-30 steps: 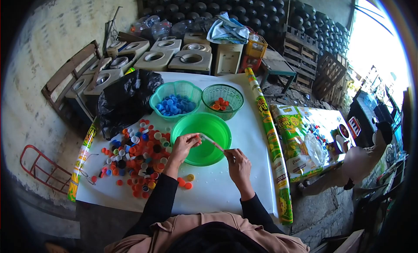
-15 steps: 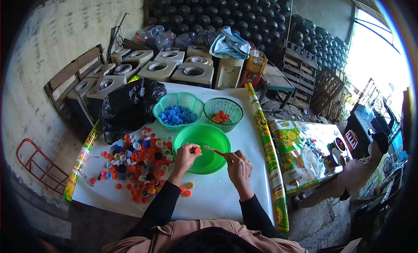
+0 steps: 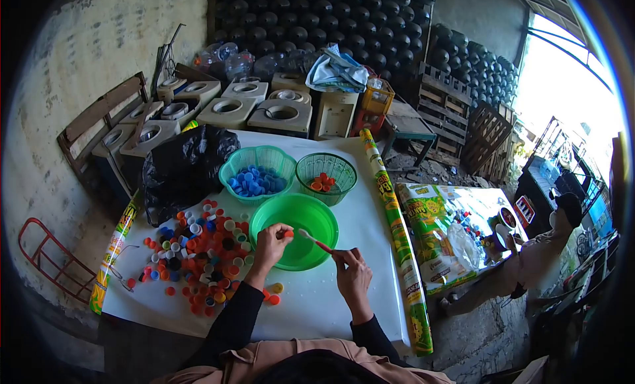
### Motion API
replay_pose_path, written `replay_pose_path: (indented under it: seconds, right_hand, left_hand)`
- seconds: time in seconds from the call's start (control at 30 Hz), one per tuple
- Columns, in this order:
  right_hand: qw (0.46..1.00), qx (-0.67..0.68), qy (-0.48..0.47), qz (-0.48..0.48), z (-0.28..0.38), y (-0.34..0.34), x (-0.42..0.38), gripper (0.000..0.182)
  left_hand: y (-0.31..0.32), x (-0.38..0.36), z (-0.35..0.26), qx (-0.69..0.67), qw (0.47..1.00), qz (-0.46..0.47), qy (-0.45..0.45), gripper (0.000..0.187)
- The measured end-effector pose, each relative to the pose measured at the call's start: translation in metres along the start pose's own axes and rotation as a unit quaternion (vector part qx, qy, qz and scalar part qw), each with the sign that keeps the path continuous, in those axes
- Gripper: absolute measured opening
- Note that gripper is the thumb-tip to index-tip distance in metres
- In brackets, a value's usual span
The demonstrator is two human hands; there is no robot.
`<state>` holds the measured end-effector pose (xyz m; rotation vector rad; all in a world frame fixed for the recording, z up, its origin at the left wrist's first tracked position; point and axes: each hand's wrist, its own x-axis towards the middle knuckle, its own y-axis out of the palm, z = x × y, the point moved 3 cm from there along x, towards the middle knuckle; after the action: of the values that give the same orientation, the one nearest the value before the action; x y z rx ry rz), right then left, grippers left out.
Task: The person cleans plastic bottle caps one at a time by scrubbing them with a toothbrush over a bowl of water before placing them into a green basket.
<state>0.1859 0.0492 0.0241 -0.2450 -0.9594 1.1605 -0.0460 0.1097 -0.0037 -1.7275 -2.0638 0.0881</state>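
My left hand (image 3: 271, 242) pinches a small orange bottle cap (image 3: 288, 234) over the near rim of a plain green bowl (image 3: 311, 212). My right hand (image 3: 350, 268) holds a thin toothbrush-like stick (image 3: 314, 241) with a red handle, its pale tip pointing at the cap. A heap of mixed coloured bottle caps (image 3: 198, 252) lies on the white table cover (image 3: 357, 218) left of the bowl. Behind the bowl stand a teal basket of blue caps (image 3: 256, 175) and a green basket with a few orange caps (image 3: 325, 175).
A black plastic bag (image 3: 182, 166) sits at the table's back left. A rolled printed sheet (image 3: 393, 232) runs along the right edge. Another person (image 3: 536, 258) crouches on the right by a sheet with caps. Dispenser tops, crates and stacked jugs stand behind.
My left hand has drawn the orange cap back from above the bowl's middle to its near rim. The stick's tip has followed toward the cap. The view has shifted slightly.
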Motion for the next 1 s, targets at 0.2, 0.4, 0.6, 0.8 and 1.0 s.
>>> replay_pose_path:
  seconds: [0.2, 0.4, 0.6, 0.8, 1.0]
  right_hand:
    - [0.999, 0.028, 0.021, -0.028, -0.017, 0.005, -0.006, 0.006]
    - [0.999, 0.045, 0.014, -0.026, -0.020, 0.008, -0.006, 0.008]
    - [0.999, 0.039, 0.018, -0.016, -0.022, 0.005, -0.006, 0.009]
    - [0.999, 0.046, 0.017, -0.019, -0.019, 0.008, -0.005, 0.009]
    - [0.998, 0.058, 0.010, -0.009, -0.015, 0.008, -0.004, 0.009]
  left_hand:
    - [0.002, 0.030, -0.019, 0.046, 0.995, -0.013, 0.089, 0.013]
    - [0.040, 0.139, -0.035, 0.092, 0.984, -0.024, 0.148, 0.026]
    - [0.032, 0.151, -0.028, 0.071, 0.981, -0.053, 0.170, 0.037]
    - [-0.063, 0.064, -0.041, 0.048, 0.994, -0.046, 0.088, 0.031]
    - [-0.157, -0.021, -0.003, 0.181, 0.971, -0.156, 0.001, 0.028]
